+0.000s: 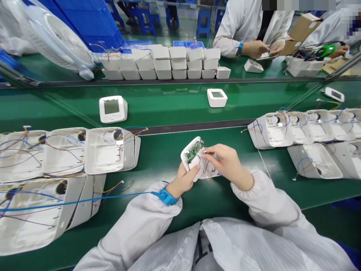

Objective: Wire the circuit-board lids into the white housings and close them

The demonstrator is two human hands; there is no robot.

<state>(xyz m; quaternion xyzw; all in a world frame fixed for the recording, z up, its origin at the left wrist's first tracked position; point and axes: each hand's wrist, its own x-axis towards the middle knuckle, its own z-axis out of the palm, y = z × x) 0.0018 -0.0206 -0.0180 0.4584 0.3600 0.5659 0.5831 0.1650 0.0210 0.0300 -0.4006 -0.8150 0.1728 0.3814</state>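
Observation:
My left hand [184, 180] grips the lower left edge of a small white plastic housing [194, 160], thumb lying across its inner face. A green circuit board [194, 150] sits in the housing's upper part, facing me. My right hand [225, 162] closes on the housing's right side, fingers pinched near the board's edge. A blue wrist strap [166, 196] with a blue coiled lead sits on my left wrist. Both hands hover just above the green bench [158, 154].
Open white housings with loose wires lie at left [108, 149] and at right [272, 130]. Two finished white units with screens [113, 108] [217, 97] sit on the conveyor belt. Stacked white shells [163, 64] line the far side, where another person's hands [263, 48] work.

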